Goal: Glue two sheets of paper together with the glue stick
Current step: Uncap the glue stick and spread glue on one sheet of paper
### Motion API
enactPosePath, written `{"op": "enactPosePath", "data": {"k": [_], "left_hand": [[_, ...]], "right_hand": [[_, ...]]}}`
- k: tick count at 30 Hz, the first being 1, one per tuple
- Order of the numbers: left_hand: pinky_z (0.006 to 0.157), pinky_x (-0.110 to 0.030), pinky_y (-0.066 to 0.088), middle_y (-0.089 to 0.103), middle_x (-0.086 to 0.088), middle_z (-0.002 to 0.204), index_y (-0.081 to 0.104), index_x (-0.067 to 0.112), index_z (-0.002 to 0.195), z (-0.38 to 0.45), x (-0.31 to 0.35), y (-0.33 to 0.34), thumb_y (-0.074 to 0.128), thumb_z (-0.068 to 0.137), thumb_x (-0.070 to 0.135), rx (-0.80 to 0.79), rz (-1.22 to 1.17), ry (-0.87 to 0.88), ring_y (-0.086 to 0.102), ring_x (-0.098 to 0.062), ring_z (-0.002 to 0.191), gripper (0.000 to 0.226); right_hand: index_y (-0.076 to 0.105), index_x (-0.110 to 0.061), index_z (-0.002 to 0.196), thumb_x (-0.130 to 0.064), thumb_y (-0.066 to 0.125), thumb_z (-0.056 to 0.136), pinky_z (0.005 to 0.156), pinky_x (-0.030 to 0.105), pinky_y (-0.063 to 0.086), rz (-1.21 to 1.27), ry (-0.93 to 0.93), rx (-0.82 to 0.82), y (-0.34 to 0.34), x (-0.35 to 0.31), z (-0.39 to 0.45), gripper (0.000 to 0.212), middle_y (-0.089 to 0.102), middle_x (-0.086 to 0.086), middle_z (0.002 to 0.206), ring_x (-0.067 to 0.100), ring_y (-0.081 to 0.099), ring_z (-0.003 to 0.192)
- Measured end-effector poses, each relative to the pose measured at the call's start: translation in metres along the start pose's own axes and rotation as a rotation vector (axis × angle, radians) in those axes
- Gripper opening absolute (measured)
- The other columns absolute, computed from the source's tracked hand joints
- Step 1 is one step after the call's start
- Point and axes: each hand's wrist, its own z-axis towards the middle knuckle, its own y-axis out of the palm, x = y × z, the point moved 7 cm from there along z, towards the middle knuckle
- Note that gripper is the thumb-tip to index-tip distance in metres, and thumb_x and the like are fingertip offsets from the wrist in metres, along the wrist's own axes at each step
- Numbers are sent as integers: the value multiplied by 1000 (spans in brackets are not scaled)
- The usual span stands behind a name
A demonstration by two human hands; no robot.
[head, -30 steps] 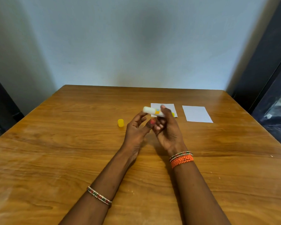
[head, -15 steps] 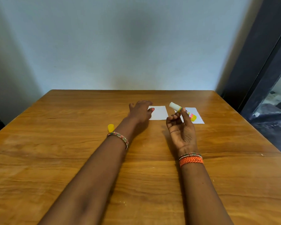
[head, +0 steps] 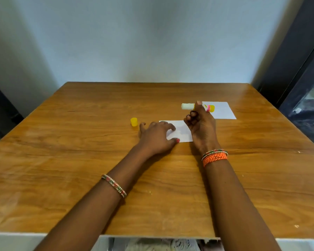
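Two white paper sheets lie on the wooden table (head: 98,160). The near sheet (head: 183,132) sits under my left hand (head: 157,137), whose fingers spread flat on its left part. My right hand (head: 200,127) hovers over that sheet's right edge and grips the uncapped glue stick (head: 188,106), held sideways with its white glue end pointing left. The far sheet (head: 222,110) lies behind my right hand, partly hidden by the stick's yellow and pink body.
The yellow glue cap (head: 134,122) stands on the table just left of my left hand. A pale wall rises behind the table. A dark frame stands at the far right. The table's front edge is close below my forearms.
My left hand has let go of the glue stick, reached to the near sheet and drawn it toward me. My right hand keeps the stick, which now lies more level.
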Motion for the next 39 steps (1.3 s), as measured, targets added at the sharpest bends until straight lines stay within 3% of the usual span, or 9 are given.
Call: {"op": "enactPosePath", "data": {"k": [5,7,10,15,18,22,30,34,39], "left_hand": [[106,-48,20,46,8,142,53,35,121,-47,-18,-9,52,85,52,71,-45,-7,36,-18,133,39],[102,-41,26,49,6,138,52,31,123,-55,-33,-13,55,84,49,126,-99,-48,38,-20,129,43],[95,-36,30,54,4,130,54,26,118,-60,-58,-18,60,82,48,202,-202,-135,43,-23,122,43],[89,-32,21,56,14,129,59,34,113,-65,-56,-14,58,80,55,249,-183,-74,41,-15,123,39],[92,-32,17,53,19,132,59,37,114,-65,-49,-12,56,80,58,213,-164,-12,37,-11,127,40],[90,-31,17,53,17,132,59,38,112,-66,-48,-12,56,78,61,222,-142,17,37,-11,126,41],[87,-33,21,53,12,131,60,36,111,-68,-60,-17,57,80,54,285,-128,-151,36,-18,125,36],[97,-40,22,46,8,138,59,39,113,-67,-64,-15,55,80,57,278,-77,-172,28,-20,132,38],[107,-45,14,32,5,149,58,42,112,-66,-68,-12,56,78,59,259,-113,-195,13,-20,142,38]], "right_hand": [[61,-3,94,-25,63,89,55,21,50,-518,-155,-2,7,17,-13,23,57,2,64,8,54,53],[62,3,96,-26,64,88,52,19,46,-656,-221,-22,11,21,-20,31,61,2,65,6,56,49],[62,-1,96,-29,64,87,51,19,49,-801,-255,-55,17,27,-29,30,67,7,74,9,60,53],[62,-8,94,-28,64,87,64,31,58,-863,-309,-78,25,24,-31,21,71,10,86,18,68,67],[63,-8,98,-23,64,87,62,26,57,-815,-288,-118,28,25,-29,20,70,9,90,17,69,74],[63,-7,100,-24,63,88,63,24,55,-849,-224,-174,28,33,-25,21,70,10,88,13,67,69],[62,-6,102,-24,62,89,64,26,56,-865,-144,-223,29,36,-22,22,68,7,85,14,63,64],[62,-6,103,-23,63,89,65,35,59,-930,-177,-317,48,39,-19,22,68,10,88,19,64,69],[60,-5,101,-27,60,90,57,34,57,-1124,-282,-510,77,52,-13,25,67,21,93,31,67,80]]}}
